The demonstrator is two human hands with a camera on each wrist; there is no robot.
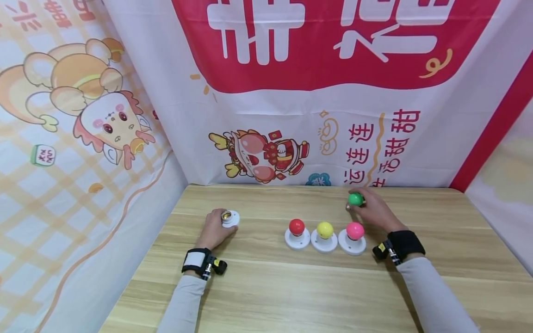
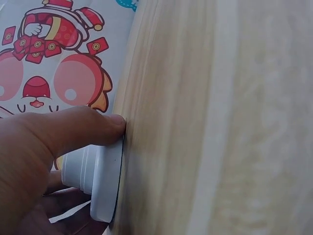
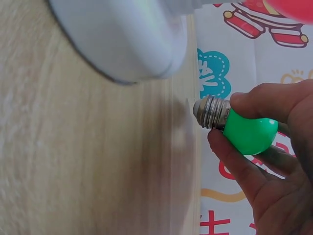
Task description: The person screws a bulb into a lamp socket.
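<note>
At the left of the table, my left hand (image 1: 214,230) grips a white round lamp socket (image 1: 232,219) by its rim. Its brass-coloured inside faces up in the head view, and its base (image 2: 108,181) lies against the tabletop in the left wrist view. My right hand (image 1: 374,211) pinches a green light bulb (image 3: 252,131) between thumb and fingers, its metal screw cap bare. Nearby stand three white sockets with bulbs in them: a red bulb (image 1: 296,227), a yellow bulb (image 1: 325,230) and a pink bulb (image 1: 355,231), the pink one closest to my right hand.
The wood-grain table (image 1: 266,286) ends at the back against a printed cloth (image 1: 250,115). Another patterned cloth (image 1: 62,194) hangs along the left side. The three fitted sockets stand in a row near the middle, between my hands.
</note>
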